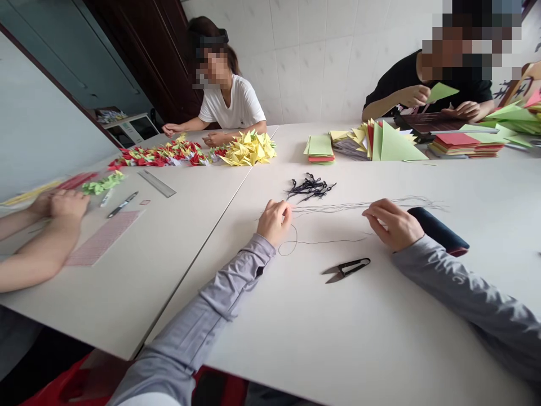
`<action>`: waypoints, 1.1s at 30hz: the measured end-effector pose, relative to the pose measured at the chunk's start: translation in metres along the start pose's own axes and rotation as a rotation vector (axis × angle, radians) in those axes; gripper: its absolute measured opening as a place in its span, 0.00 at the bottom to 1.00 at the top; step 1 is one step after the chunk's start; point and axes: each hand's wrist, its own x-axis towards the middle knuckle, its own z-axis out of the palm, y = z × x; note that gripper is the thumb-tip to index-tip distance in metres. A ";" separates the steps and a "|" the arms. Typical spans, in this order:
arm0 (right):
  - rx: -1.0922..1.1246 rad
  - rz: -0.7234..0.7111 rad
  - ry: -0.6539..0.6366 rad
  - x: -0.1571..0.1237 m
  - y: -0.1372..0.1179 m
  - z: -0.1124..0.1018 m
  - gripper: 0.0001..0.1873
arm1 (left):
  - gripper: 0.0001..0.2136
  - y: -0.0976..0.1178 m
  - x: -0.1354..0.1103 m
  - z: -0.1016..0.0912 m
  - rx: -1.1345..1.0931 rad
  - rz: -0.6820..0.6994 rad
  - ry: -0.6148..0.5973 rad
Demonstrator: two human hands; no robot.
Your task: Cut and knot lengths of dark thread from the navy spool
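Well: black thread [333,207] strung between both hands

The left hand [274,223] curls at the thread's 9 o'clock end, a loop [287,241] beneath it; the long axis runs sideways to the nearly shut right hand [393,224], grip unclear in both. A knotted black bundle [310,188] lies at 12 o'clock, thread snips [346,269] at 6, a dark roll [439,231] at 3.

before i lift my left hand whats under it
Thin black thread runs from under the left hand across the white table; whatever lies beneath the palm is covered.
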 end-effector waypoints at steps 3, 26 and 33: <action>-0.027 -0.035 0.015 -0.012 0.006 0.012 0.10 | 0.06 -0.011 0.005 -0.004 -0.026 -0.023 0.027; 0.022 -0.040 -0.024 -0.012 0.033 0.028 0.08 | 0.07 -0.023 0.023 0.010 0.011 -0.018 -0.031; 0.028 -0.032 -0.028 -0.011 0.032 0.028 0.08 | 0.06 -0.023 0.023 0.010 -0.103 -0.083 -0.072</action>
